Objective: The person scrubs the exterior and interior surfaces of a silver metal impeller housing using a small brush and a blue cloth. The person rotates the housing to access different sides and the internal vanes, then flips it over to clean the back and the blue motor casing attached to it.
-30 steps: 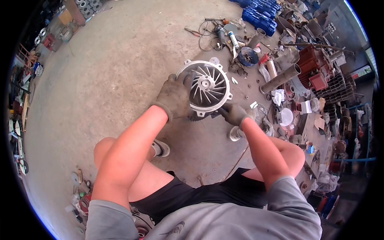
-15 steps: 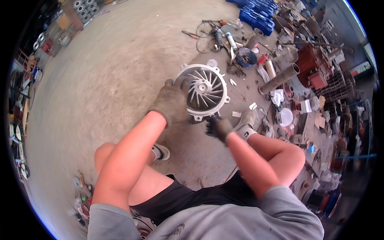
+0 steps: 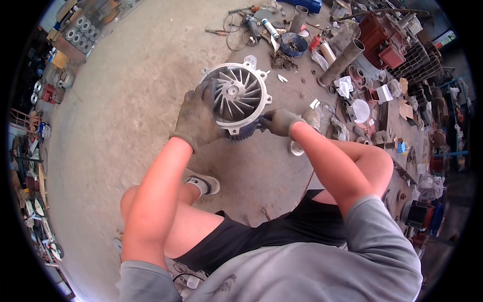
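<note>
In front of me stands a motor (image 3: pixel 243 132) with a dark blue finned body. On its upper end is a round metal housing (image 3: pixel 265 93) with lugs around the rim and a silver bladed impeller (image 3: pixel 234 91) inside. My left hand (image 3: pixel 197 120), in a grey-brown work glove, is closed over the housing's left rim. Its fingers are slightly blurred and cover part of the opening. My right hand (image 3: pixel 283 122), also gloved, is closed at the lower right of the rim, fingertips against the motor's side just below a lug. Whatever the fingertips hold there is hidden.
Ahead on the floor lie an angle grinder (image 3: pixel 252 28), a sealant tube (image 3: pixel 270 28) and a blue bowl (image 3: pixel 294 44) of small parts. To the right are a metal pipe (image 3: pixel 342 61), a red machine casing (image 3: pixel 375 40) and scattered scrap. A round metal piece (image 3: pixel 296 148) sits near my right foot.
My right hand has moved up and around the rim from the front to the lower right. My left hand stays on the left rim. The whole view has shifted.
</note>
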`<state>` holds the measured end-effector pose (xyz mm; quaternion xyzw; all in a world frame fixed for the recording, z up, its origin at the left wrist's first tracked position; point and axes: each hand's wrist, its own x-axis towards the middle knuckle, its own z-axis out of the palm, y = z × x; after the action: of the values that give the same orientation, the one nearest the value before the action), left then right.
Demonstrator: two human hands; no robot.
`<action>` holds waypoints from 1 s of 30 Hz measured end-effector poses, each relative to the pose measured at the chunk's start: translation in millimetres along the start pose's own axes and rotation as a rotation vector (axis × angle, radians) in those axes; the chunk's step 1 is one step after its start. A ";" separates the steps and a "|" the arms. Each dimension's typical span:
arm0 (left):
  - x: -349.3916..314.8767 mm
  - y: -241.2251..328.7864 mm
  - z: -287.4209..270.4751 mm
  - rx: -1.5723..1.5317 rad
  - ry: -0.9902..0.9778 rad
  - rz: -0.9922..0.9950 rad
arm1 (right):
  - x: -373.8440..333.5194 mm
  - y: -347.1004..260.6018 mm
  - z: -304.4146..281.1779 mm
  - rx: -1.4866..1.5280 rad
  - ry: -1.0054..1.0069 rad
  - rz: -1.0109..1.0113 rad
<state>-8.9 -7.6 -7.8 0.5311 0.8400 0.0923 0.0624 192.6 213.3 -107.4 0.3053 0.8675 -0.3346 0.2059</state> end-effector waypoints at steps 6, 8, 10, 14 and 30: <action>-2.9 1.8 -2.5 0.021 -0.001 0.007 | 21.1 3.0 -7.4 -0.124 -0.037 -0.042; -5.0 -0.9 -0.8 0.015 -0.025 -0.010 | 16.2 4.3 13.0 0.145 -0.036 0.050; -3.5 0.3 -5.3 0.005 -0.076 -0.031 | 6.7 12.7 56.0 0.605 -0.026 0.220; 1.2 6.6 -6.6 0.090 -0.071 0.019 | -7.9 -37.4 142.1 1.778 0.256 0.275; -1.1 5.8 -10.9 0.096 -0.063 -0.030 | 54.4 18.1 -8.8 -0.275 0.048 -0.386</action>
<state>-5.5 -7.1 4.1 0.5237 0.8488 0.0340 0.0647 163.6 251.5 -140.2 0.1106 0.9518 -0.2393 0.1569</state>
